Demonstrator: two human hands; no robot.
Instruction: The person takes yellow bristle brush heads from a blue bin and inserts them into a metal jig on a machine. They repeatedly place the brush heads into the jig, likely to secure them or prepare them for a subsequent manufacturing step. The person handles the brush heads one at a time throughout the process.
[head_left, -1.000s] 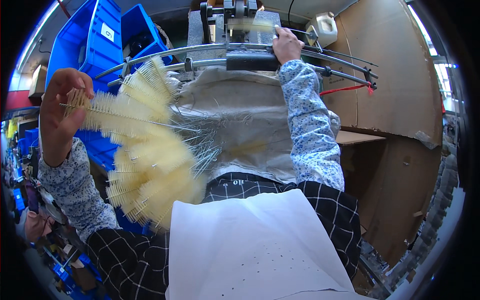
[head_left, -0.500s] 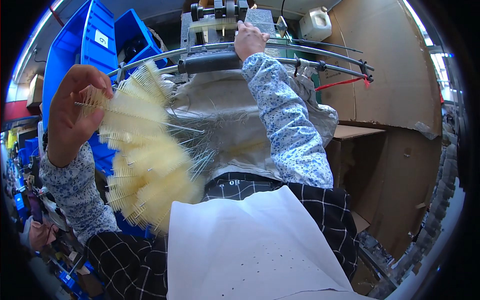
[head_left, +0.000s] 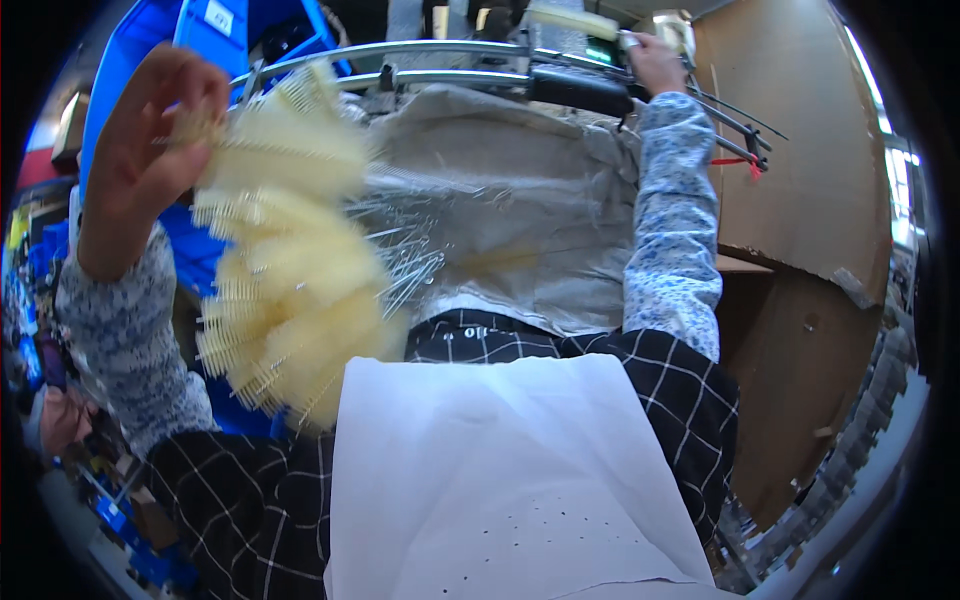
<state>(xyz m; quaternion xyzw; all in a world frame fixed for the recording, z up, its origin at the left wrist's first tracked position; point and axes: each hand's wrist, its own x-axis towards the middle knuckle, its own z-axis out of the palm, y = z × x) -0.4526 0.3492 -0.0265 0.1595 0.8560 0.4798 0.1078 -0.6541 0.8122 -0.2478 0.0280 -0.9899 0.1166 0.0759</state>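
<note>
Blue bins [head_left: 130, 60] behind, left hand [head_left: 150, 130] grips hanging cream bristle strips [head_left: 290, 250]; right hand [head_left: 655, 62] pinches one level strip [head_left: 575, 20].

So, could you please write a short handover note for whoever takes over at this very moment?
Left hand: raised, gripping a hanging bunch of cream plastic comb strips.
Right hand: up at the machine's metal rail, closed on one cream strip.
Grey cloth hangs below the rail; white sheet lies on the lap.
Done: one strip at the rail.
Left: the bunch in hand.
</note>
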